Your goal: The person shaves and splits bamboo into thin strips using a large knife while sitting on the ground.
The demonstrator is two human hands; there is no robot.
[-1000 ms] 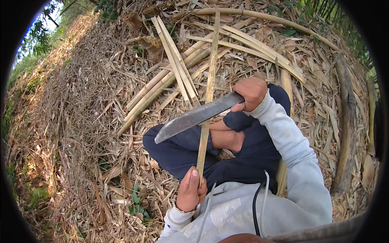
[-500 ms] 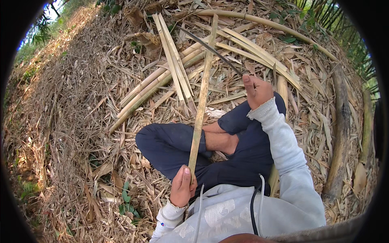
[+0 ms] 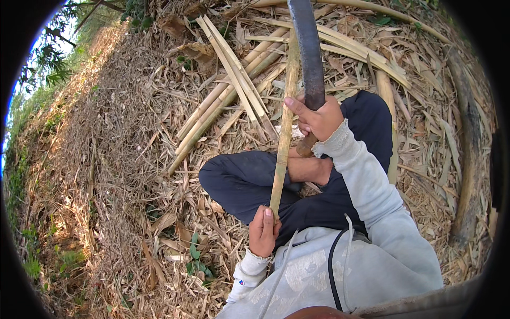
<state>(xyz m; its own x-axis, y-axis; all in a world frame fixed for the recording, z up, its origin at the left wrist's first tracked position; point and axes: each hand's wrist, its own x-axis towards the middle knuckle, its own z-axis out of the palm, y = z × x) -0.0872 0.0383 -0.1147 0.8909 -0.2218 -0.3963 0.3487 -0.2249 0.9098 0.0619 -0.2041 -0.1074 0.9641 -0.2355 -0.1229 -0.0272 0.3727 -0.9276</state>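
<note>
I sit cross-legged on dry leaf litter in dark trousers and a light grey hooded top. My left hand (image 3: 264, 232) grips the near end of a long split bamboo strip (image 3: 282, 133) that runs away from me over my knees. My right hand (image 3: 317, 118) is wrapped round the wooden handle of a long dark machete (image 3: 309, 50). The blade points up and away, just right of the strip and close beside it.
Several split bamboo strips and poles (image 3: 234, 90) lie fanned on the ground ahead. Dry leaves and husks cover the slope all around. A thick dark trunk (image 3: 467, 159) lies at the right. Green shrubs (image 3: 58, 74) stand at the far left.
The machete swung from lying crosswise over the strip to raised away, and now stands upright beside the strip. My right hand moved down toward the strip. My left hand kept its hold.
</note>
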